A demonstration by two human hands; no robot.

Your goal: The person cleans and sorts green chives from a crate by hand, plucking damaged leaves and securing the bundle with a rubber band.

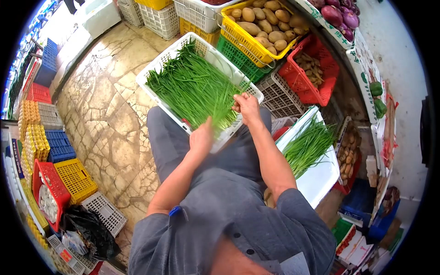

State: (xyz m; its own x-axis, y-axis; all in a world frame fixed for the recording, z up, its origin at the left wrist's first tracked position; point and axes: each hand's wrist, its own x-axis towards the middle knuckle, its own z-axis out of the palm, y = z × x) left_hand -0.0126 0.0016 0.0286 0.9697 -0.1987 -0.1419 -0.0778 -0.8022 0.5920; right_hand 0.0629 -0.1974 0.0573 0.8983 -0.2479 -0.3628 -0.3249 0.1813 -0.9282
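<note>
A white basket (pixel 160 59) full of long green leafy stalks (pixel 192 82) rests across my knees. My left hand (pixel 202 136) is at the basket's near edge, over the pale stalk ends; it is blurred and its fingers are partly hidden. Over the basket's right side, my right hand (pixel 246 106) has its fingers closed in a pinch on some thin green stalks. To my right, a white foam box (pixel 316 183) holds a smaller bunch of the same greens (pixel 309 146).
Ahead on the right stand a yellow crate (pixel 252 52) of potatoes, a green crate (pixel 238 59) and a red crate (pixel 321 87) of ginger-like roots. Stacked crates, egg trays (pixel 35 142) and a black bag (pixel 94 231) line the left, beyond the stone floor (pixel 107 114).
</note>
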